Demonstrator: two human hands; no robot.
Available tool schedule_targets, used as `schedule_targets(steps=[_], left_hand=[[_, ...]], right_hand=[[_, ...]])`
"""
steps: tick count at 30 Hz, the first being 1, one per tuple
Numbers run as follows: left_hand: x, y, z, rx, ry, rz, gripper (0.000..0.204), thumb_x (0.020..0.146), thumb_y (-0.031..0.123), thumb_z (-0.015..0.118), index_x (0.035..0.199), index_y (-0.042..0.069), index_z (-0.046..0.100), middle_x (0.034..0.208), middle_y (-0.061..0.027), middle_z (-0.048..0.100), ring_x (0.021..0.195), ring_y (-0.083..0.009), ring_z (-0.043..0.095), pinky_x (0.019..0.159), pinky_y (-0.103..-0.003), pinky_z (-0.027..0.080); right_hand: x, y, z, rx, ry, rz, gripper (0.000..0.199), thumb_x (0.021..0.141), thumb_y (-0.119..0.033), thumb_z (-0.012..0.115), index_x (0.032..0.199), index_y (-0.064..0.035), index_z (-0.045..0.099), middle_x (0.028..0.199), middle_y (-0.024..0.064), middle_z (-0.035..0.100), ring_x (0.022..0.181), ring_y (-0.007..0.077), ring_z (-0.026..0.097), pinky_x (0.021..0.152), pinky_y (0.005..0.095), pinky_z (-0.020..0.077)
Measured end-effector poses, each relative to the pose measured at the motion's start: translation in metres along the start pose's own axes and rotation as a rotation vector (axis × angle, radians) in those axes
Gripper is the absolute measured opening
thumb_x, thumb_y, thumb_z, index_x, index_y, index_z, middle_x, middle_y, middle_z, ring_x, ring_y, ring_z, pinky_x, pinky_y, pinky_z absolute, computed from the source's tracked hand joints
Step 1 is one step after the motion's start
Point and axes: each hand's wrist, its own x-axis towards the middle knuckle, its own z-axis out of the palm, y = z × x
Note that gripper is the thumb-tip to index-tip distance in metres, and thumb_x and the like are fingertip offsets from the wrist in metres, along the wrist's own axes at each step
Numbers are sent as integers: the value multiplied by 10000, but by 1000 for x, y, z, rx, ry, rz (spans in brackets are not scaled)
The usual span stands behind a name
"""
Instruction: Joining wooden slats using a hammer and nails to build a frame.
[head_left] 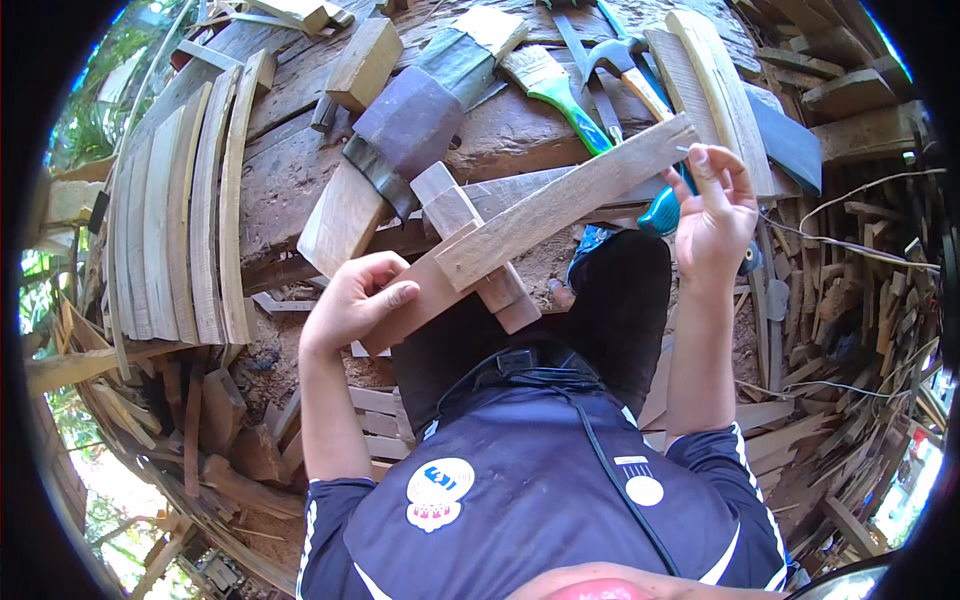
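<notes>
My left hand [355, 297] grips the near end of a reddish wooden board [425, 298] that rests over my knee. A long pale wooden strip [565, 203] lies slanted across that board and a short upright block [470, 240]. My right hand [715, 210] pinches a small nail [682, 151] at the strip's far end, fingers closed around it. Both forearms come up from my dark blue shirt at the bottom of the view.
A rough plank workbench [300, 190] lies ahead with a green-handled paintbrush [560, 95], a claw hammer [625, 65], wooden blocks [365, 62] and a dark purple block [410, 120]. Curved wooden slats [185, 220] are stacked at left. Scrap wood [860, 300] and wires pile at right.
</notes>
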Motion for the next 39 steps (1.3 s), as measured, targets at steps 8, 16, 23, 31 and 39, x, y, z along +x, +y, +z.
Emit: schedule_targets(steps=[8, 16, 23, 31, 39], left_hand=[[25, 3, -76, 74, 192, 173, 188, 873, 137, 821, 966, 21, 705, 802, 15, 698, 710, -36, 623, 617, -203, 498], [63, 50, -85, 295, 197, 164, 173, 822, 159, 871, 891, 50, 755, 660, 78, 624, 591, 16, 484, 535, -175, 364], [75, 40, -53, 329, 254, 195, 204, 831, 200, 857, 961, 61, 783, 745, 44, 671, 684, -37, 569, 584, -212, 437], [63, 78, 16, 877, 484, 682, 409, 828, 266, 798, 1173, 65, 707, 1165, -103, 674, 1045, -322, 670, 935, -420, 532], [77, 62, 34, 938, 566, 583, 535, 833, 404, 783, 1246, 77, 691, 1223, -93, 657, 1171, -308, 611, 1021, -449, 460]], right_hand=[[2, 16, 16, -112, -149, 59, 139, 920, 24, 723, 1054, 33, 688, 997, 95, 690, 911, 159, 683, 881, 349, 609], [0, 11, 30, -197, -235, 22, 139, 919, 28, 721, 1053, 48, 687, 961, 107, 721, 886, 167, 717, 853, 303, 600], [-24, 13, 40, -406, -367, 20, 178, 904, 58, 723, 1080, 57, 693, 993, 124, 744, 910, 167, 730, 860, 277, 593], [-30, 19, 80, -594, -564, -214, 158, 895, 30, 749, 1051, 43, 729, 997, 104, 758, 931, 139, 728, 861, 250, 581], [-26, 35, 100, -619, -632, -335, 155, 868, -8, 749, 1023, -16, 749, 941, 95, 769, 845, 166, 756, 766, 276, 591]])
